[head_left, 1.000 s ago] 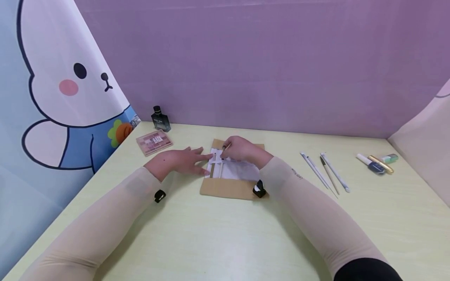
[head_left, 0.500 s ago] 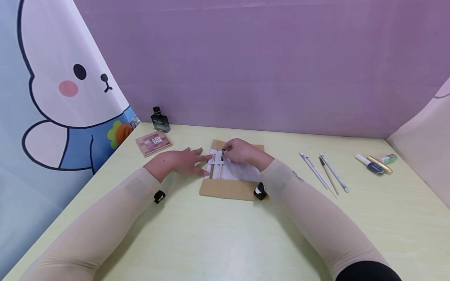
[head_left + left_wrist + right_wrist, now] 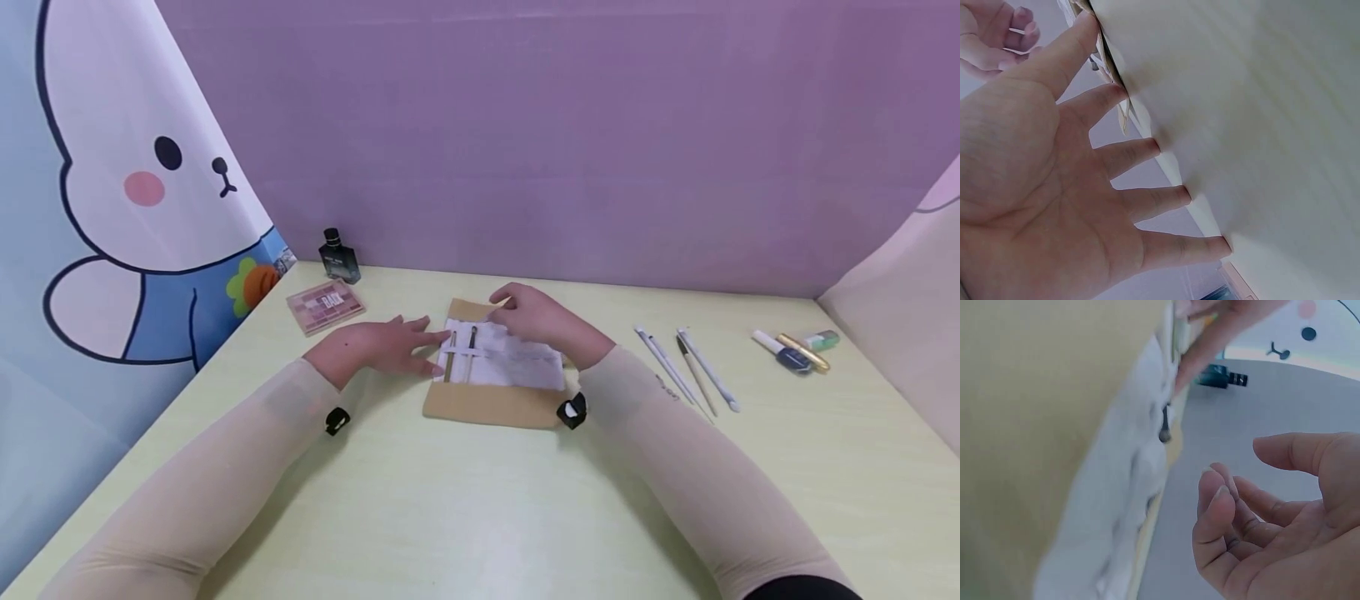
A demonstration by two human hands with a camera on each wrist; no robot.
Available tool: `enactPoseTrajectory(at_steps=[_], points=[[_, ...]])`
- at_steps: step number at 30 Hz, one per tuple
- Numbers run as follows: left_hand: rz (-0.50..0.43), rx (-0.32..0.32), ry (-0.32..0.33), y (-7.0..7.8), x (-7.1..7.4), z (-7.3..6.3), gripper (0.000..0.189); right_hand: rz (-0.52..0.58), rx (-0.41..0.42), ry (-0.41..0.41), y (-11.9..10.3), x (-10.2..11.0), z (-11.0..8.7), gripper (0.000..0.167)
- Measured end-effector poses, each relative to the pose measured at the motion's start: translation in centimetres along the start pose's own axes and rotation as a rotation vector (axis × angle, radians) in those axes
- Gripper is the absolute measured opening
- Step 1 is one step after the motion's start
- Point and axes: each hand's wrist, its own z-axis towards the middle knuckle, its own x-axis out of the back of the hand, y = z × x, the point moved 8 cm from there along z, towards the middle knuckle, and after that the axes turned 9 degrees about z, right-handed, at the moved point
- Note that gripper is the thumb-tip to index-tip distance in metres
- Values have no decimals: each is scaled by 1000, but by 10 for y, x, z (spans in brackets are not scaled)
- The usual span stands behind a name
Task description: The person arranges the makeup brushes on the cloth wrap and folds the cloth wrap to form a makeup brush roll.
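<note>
In the head view a tan brush roll (image 3: 495, 406) with a white lining lies unfolded on the table. Two slim makeup brushes sit under its white strap: a gold-handled brush (image 3: 450, 362) at the left and a dark-tipped brush (image 3: 472, 340) beside it. My left hand (image 3: 375, 346) is spread flat, with thumb and fingertips at the roll's left edge and on the tabletop. Over the roll's upper part hovers my right hand (image 3: 536, 318). The right wrist view shows its fingers loosely bent with a gap to the thumb, holding nothing.
Several loose brushes (image 3: 697, 367) lie right of the roll. Farther right are a dark-and-white tube (image 3: 783, 352), a gold tube (image 3: 804, 353) and a green-capped tube (image 3: 822, 340). At the back left stand a dark bottle (image 3: 340, 258) and a pink palette (image 3: 326, 307). A purple backdrop (image 3: 525, 150) closes the rear.
My right hand has let go of the dark-tipped brush, which now lies under the strap, and has drawn away to the right. The left hand has stayed in place.
</note>
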Motion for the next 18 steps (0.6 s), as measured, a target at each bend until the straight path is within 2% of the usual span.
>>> enactPoseTrajectory(at_steps=[8, 18], points=[[-8, 1, -4, 0, 1, -1, 79, 97, 15, 23, 7, 35, -13, 52], [-12, 4, -8, 0, 0, -1, 79, 95, -19, 85, 33, 77, -30, 53]])
